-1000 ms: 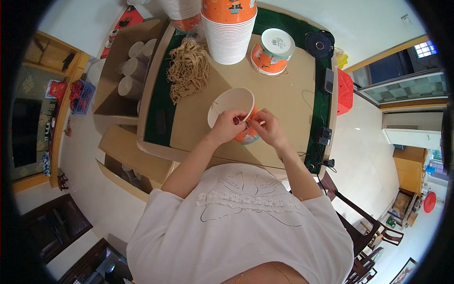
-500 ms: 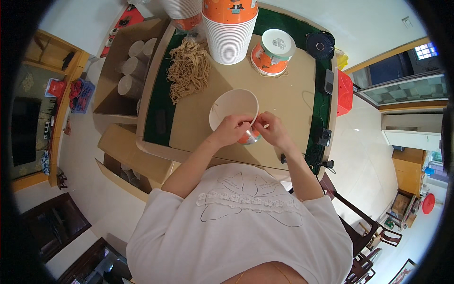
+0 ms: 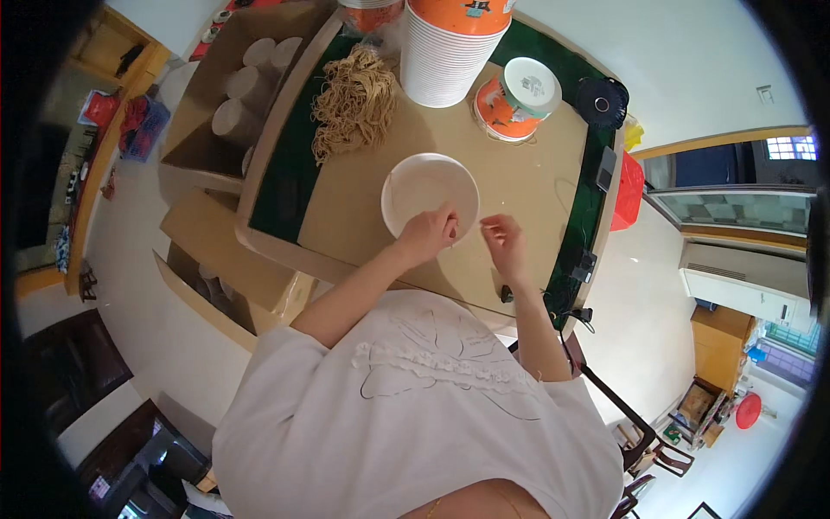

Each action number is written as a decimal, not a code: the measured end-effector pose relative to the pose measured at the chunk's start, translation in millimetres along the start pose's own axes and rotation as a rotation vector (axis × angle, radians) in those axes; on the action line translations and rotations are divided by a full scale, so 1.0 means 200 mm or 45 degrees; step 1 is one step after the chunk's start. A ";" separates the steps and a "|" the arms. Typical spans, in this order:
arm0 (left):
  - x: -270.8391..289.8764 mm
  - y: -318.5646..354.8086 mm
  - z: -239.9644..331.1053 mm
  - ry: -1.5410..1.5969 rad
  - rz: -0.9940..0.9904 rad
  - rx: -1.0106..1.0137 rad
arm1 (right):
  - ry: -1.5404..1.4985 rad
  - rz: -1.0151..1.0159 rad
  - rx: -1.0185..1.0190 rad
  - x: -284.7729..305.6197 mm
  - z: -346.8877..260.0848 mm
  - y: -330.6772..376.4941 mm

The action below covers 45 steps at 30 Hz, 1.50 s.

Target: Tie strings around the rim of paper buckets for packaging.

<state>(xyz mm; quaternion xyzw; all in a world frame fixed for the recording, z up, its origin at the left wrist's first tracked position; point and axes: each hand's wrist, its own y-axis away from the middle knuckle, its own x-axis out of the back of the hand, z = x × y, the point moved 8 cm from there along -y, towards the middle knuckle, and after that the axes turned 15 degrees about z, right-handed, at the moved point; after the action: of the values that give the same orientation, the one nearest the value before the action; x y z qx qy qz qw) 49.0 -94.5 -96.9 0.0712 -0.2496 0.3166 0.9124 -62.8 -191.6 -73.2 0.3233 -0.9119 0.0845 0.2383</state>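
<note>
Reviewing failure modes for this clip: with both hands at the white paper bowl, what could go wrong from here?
1. The left hand pinches only the near rim of the white bowl, so the bowl could tip or slide.
2. Whatever the right hand fingers hold is too small to tell, so it is easily dropped.
3. The tall cup stack stands just beyond and could be knocked.

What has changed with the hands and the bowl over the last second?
The hands parted: the right hand drew off to the right, pinching something tiny, while the left hand stayed at the white round bowl's near rim. An orange piece seen earlier no longer shows. The bowl stayed put.
</note>
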 end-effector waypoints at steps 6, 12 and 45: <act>0.01 -0.02 -0.01 0.068 -0.002 0.097 | 0.302 -0.199 0.248 -0.09 -0.29 -0.09; 0.12 -0.03 0.04 0.040 -0.054 0.122 | 0.406 -0.367 0.332 -0.21 -0.21 -0.15; 0.01 -0.02 -0.07 0.195 -0.059 0.308 | 0.186 -0.256 -0.001 -0.15 -0.12 -0.09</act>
<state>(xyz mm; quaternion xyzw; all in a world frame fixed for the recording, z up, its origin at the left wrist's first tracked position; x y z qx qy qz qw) 58.0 -92.6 -108.3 0.1619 -0.1375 0.3276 0.9206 -21.7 -182.3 -66.3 0.4060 -0.8551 0.0830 0.3117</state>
